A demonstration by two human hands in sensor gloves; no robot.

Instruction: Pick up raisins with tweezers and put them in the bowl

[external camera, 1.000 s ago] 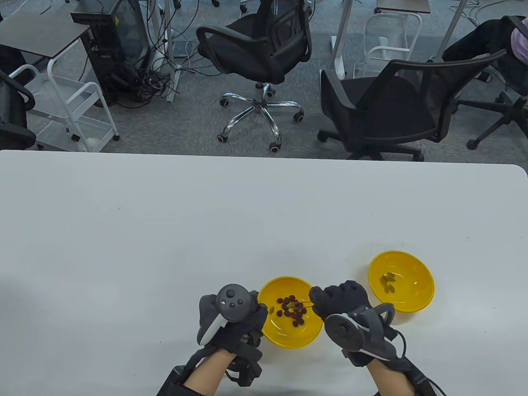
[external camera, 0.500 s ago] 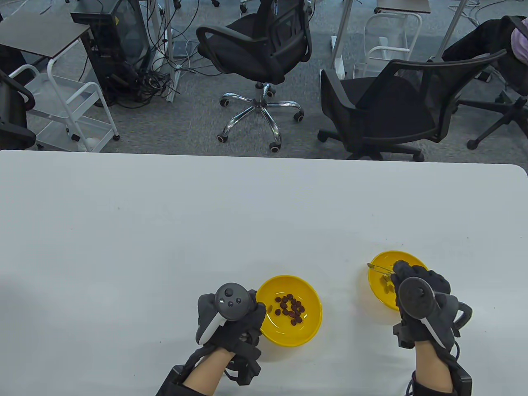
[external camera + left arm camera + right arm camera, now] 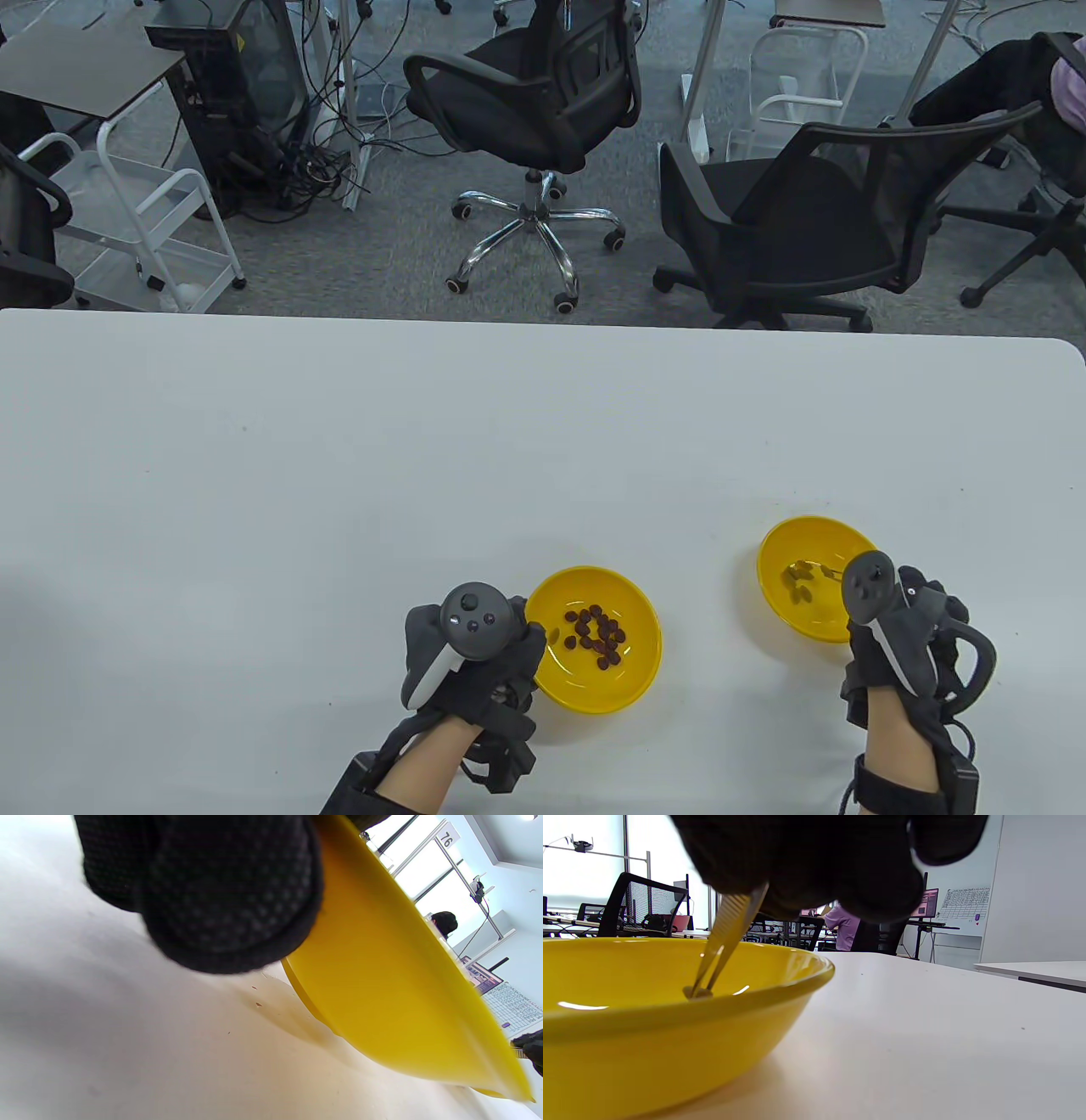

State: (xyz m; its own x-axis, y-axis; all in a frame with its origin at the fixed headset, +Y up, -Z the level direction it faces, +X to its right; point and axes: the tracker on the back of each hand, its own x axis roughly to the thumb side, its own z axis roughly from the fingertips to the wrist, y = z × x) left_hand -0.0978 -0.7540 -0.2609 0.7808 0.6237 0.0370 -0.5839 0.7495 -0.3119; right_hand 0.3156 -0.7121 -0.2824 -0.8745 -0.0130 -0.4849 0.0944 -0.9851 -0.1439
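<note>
Table view, entry one: I count two yellow bowls on the white table (image 3: 339,475). Left bowl (image 3: 632,675) holds a cluster of dark raisins (image 3: 598,637) near its middle. Right bowl (image 3: 785,607) holds a few raisins (image 3: 797,581) too, paler in this light. My left hand (image 3: 475,658) sits at the left bowl's near-left rim, tracker on top; its fingers are hidden under the tracker from here. My right hand (image 3: 904,645) sits at the right bowl's near-right edge, and the tweezers (image 3: 821,569) reach from it toward the raisins in that bowl. Office chairs (image 3: 543,102) stand on the floor beyond the table.

Left wrist view, entry two: what the table view hides. A gloved fingertip (image 3: 229,899) lies against the outer wall of the left bowl (image 3: 382,993), just above the tabletop. I cannot tell whether that hand grips the bowl or merely rests on it. The bowl's inside is out of sight here.

Right wrist view, entry three: the gloved fingers (image 3: 814,861) pinch the tweezers (image 3: 725,938), which slant down into the right bowl (image 3: 670,1027). The two tips are drawn close together on a small pale raisin (image 3: 698,993), low inside the bowl, just behind the near rim. I cannot tell whether it touches the bowl's floor.
</note>
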